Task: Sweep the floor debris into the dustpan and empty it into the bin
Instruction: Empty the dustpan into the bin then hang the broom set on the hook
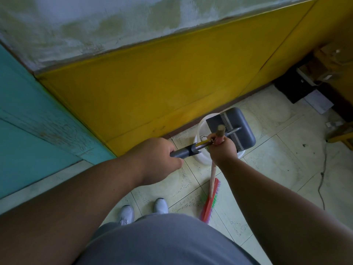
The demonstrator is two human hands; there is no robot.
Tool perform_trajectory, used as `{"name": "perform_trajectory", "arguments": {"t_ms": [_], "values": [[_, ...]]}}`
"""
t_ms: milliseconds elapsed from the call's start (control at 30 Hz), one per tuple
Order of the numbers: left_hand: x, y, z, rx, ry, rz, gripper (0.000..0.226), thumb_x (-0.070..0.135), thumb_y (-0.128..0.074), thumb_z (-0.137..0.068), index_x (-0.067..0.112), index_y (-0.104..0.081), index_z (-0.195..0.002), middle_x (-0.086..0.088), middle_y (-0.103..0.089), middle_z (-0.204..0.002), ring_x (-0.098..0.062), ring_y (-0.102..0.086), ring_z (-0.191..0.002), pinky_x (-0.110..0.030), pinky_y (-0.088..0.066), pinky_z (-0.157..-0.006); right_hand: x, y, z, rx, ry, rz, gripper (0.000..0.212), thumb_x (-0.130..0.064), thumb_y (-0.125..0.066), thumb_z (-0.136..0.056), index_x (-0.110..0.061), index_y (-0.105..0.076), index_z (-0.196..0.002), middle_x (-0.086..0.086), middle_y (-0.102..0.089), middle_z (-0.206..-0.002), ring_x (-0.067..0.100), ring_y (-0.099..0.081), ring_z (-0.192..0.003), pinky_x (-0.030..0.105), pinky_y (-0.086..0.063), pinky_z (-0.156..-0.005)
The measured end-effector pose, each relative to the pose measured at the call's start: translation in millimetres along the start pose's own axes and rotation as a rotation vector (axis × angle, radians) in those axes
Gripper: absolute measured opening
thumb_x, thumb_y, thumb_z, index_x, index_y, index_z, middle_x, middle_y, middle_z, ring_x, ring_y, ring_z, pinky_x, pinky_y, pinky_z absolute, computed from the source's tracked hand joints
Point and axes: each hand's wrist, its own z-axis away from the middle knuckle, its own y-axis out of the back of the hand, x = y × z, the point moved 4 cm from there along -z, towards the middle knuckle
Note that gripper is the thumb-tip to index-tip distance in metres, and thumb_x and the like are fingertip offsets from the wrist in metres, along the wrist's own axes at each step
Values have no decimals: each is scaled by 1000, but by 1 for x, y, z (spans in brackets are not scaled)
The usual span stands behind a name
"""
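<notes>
While the teal door [28, 115] fills the far left, we see the left hand [158, 155] wrapped tight around the grey grip of the dustpan handle [188, 151], which runs across to the right. Behind it stands the yellow wall panel [162, 83]. Moving along, the handle turns yellow and metal, and there is the right hand [222, 150], fingers curled around the wooden broom stick [219, 133] near its top; whether those fingers also catch the dustpan handle, we cannot tell. Just past it, the grey dustpan [231, 129] hangs tilted over the white bin [202, 157], which sits on the floor [277, 153] against the wall. Below the right hand, the stick drops to the red broom head [210, 201] with its pink and green bristles, resting on the tiles beside our white shoes [143, 209]. Far right, a dark cable [321, 178] trails over the floor, with boxes [315, 83] stacked in the corner.
</notes>
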Motion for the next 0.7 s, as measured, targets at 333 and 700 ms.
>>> {"name": "perform_trajectory", "arguments": {"t_ms": [333, 700], "values": [[2, 5, -4, 43, -61, -13, 30, 32, -60, -90, 3, -64, -88, -5, -48, -62, -17, -39, -55, -30, -34, -52, 0, 14, 3, 41, -34, -111, 15, -15, -56, -92, -25, -60, -82, 1, -63, -80, 16, -62, -74, 30, -55, -66], [5, 5, 1, 86, -90, 30, 32, 30, -61, -89, -2, -61, -82, -5, -44, -60, -18, -36, -53, -31, -31, -51, -9, 21, 3, 20, -52, -96, 10, -15, -58, -91, -19, -66, -95, 2, -65, -88, 16, -64, -80, 28, -55, -67]]}}
